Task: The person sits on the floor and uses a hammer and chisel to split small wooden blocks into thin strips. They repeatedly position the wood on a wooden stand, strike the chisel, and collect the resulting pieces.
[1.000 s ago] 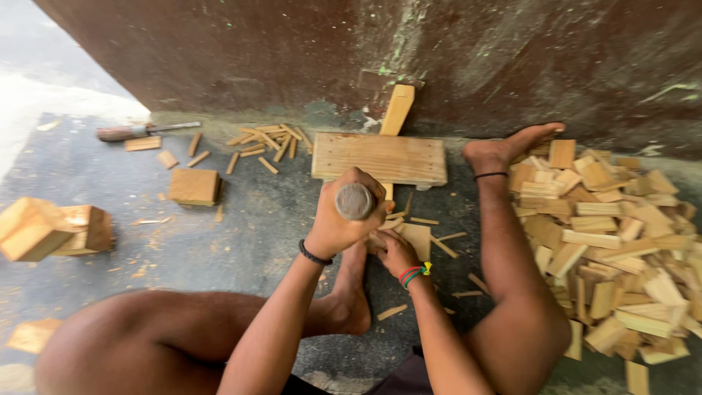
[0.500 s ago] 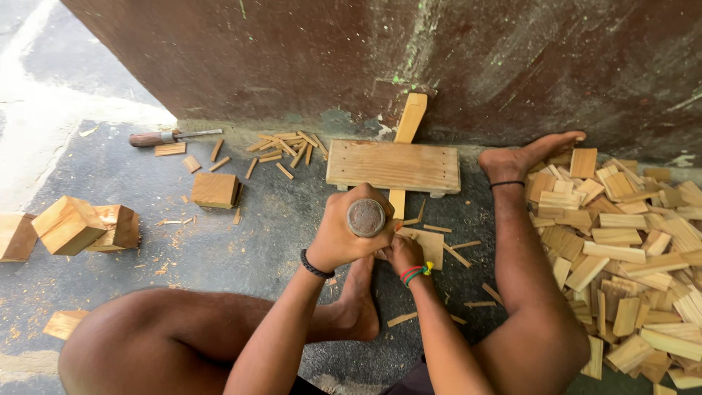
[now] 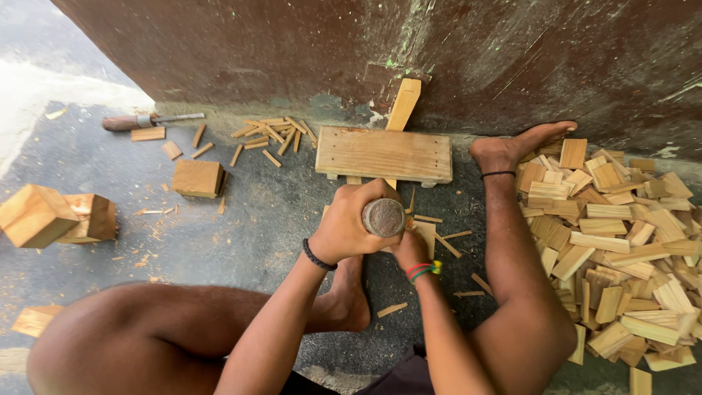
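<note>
- Head view, nearest zone: the person sits on the floor (image 3: 219, 249), knees spread, forearms meeting at centre.
- Left hand (image 3: 349, 228): grip clamped around a round-ended tool (image 3: 383, 217), seen end-on, so its shaft and working edge are hidden.
- Right hand (image 3: 411, 249): just beside and below the tool, fingers closed on a small wood piece (image 3: 424, 235); the hand covers most of it, so the exact hold cannot be told.
- Risk, as a judgement: the right fingers lie very close under the tool; a glancing stroke or a slip of the piece could catch them. The bare foot (image 3: 349, 303) sits near as well.
- Right side: a heap of cut wood slips (image 3: 614, 249), beside the other foot (image 3: 512, 146); its right edge is cut off.
- Middle distance: a low wooden board (image 3: 384, 155), with a stick (image 3: 404, 104) leaning on the wall behind.
- Far left: wood blocks (image 3: 55, 216), a square block (image 3: 197, 178), scattered slivers (image 3: 270, 135) and a wooden-handled chisel (image 3: 150, 119).
</note>
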